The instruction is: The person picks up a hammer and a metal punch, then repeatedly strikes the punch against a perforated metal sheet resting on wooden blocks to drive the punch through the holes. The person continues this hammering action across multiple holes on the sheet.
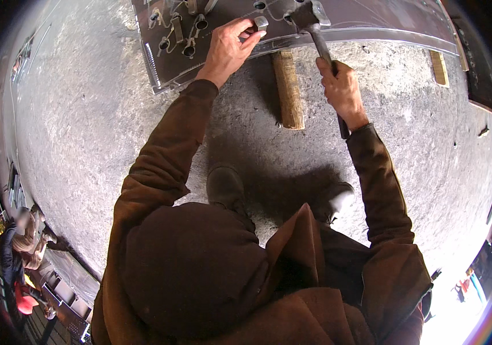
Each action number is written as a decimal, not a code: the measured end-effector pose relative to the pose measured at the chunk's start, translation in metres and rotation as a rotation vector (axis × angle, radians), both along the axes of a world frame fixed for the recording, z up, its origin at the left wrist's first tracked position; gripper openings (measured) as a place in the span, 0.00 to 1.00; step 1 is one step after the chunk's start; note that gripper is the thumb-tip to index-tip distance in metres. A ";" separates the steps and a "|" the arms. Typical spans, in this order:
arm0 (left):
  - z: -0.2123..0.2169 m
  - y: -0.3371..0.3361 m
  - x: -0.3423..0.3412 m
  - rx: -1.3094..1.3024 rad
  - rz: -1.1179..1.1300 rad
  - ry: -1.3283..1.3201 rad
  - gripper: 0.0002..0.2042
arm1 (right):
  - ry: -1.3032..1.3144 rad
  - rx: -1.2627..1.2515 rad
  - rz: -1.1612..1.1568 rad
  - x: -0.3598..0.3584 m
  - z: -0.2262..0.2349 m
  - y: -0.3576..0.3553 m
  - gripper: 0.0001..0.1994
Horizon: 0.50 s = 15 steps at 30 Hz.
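Pinched between the thumb and fingers of my left hand point(231, 49) is a short grey metal piece with a squarish end point(261, 23), over the near part of a dark steel plate point(223, 14). I cannot make out its exact kind. My right hand point(343, 89) is wrapped round the handle of a hammer point(321, 46). The hammer's head lies over the plate, to the right of the metal piece and apart from it. Round holes and pale chalk-like lines mark the plate, and several small metal bars sit on its left part.
A wooden block point(289, 95) sticks out from under the plate's near edge, and another wooden piece point(439, 69) lies at the right. My boots point(226, 187) stand on rough concrete floor point(85, 115). At the far left a person point(24, 236) bends near metal parts, with sparks beyond.
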<state>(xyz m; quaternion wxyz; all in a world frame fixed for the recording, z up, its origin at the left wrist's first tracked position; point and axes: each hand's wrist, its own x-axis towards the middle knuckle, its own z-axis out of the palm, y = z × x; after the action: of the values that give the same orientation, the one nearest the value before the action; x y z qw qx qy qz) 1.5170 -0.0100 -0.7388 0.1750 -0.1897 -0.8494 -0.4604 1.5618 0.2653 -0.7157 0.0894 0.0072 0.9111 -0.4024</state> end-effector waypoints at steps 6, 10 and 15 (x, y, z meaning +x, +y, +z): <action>-0.004 0.001 0.000 -0.010 0.034 0.046 0.09 | 0.216 0.028 0.213 0.014 0.057 -0.040 0.21; -0.004 0.004 -0.002 -0.010 0.041 0.049 0.09 | 0.334 0.084 0.302 0.014 0.072 -0.044 0.23; -0.012 0.000 -0.005 -0.093 0.052 0.070 0.09 | 0.487 -0.217 0.035 0.018 0.206 -0.067 0.19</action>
<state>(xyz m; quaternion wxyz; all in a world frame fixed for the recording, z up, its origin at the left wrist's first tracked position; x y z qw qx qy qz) 1.5120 -0.0103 -0.7503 0.2075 -0.1914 -0.8678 -0.4089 1.5803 0.1979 -0.5100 -0.1253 -0.1152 0.8572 -0.4860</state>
